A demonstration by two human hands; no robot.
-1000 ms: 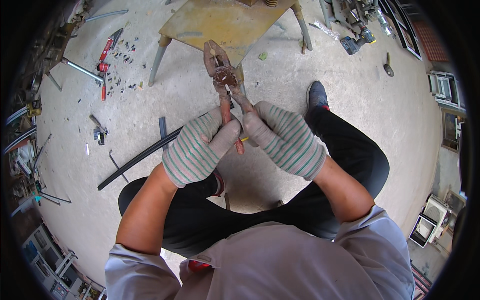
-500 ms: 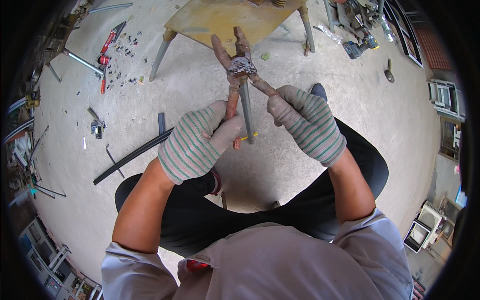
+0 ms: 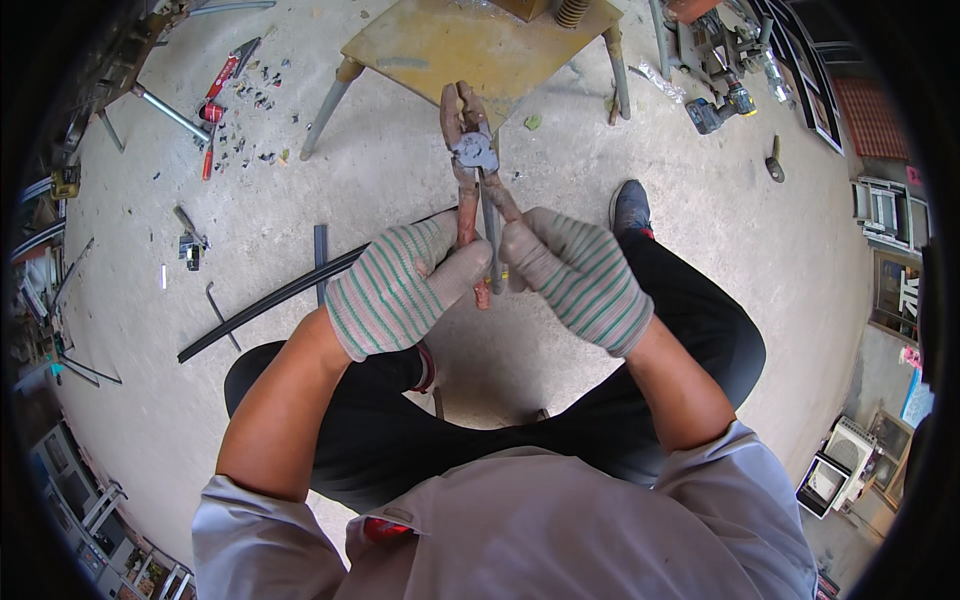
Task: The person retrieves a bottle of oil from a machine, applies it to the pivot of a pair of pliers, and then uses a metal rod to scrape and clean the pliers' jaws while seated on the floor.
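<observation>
In front of me I hold a pair of rusty pliers (image 3: 473, 150) by its two handles, jaws pointing away and slightly parted. My left hand (image 3: 408, 288), in a grey glove with green stripes, is closed around the reddish left handle, whose end sticks out below the fingers. My right hand (image 3: 578, 278), gloved alike, is closed on the right handle, its end hidden by the fingers. Just beyond the jaws is a worn yellowish stool or low table (image 3: 440, 60). One of its grey legs (image 3: 491, 225) runs down behind the pliers.
Long black strips (image 3: 260, 315) and a bent rod (image 3: 218, 308) lie at the left. Further off lie a red-handled tool (image 3: 220, 80) and dark scraps. A cordless drill (image 3: 722, 108) rests at the far right, near a small dark tool (image 3: 774, 160). My shoe (image 3: 631, 207) is ahead.
The right hand has swung inward and left, bringing the handles together. The jaws have drawn closer, and the pliers have turned to show a greyer pivot face.
</observation>
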